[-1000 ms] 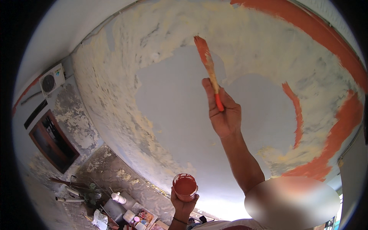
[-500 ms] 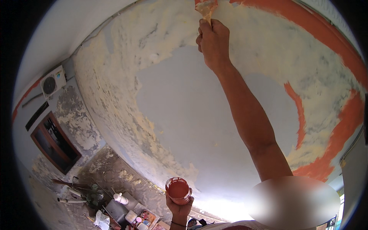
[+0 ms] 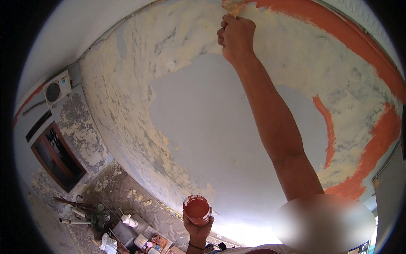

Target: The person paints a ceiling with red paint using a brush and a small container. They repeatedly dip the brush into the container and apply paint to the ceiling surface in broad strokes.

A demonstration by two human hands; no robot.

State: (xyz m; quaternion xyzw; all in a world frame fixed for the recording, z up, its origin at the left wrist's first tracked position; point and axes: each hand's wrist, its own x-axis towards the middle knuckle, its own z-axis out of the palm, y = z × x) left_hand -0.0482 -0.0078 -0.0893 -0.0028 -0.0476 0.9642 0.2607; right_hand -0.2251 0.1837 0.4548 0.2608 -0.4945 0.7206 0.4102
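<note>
Right hand (image 3: pixel 237 36) gripping one brush (image 3: pixel 231 6), left hand (image 3: pixel 198 226) one paint cup (image 3: pixel 196 209)

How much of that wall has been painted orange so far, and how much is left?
Done: an orange band along the top and right, plus one short stroke. In hand: the right hand grips a brush at the band's left end; the left hand holds the paint cup. Left: the large grey and peeling cream wall.

Right arm stretched straight up, right hand (image 3: pixel 237 36) clenched in a fist. Left hand (image 3: pixel 198 226) raised low, fingers cupped upward.
</note>
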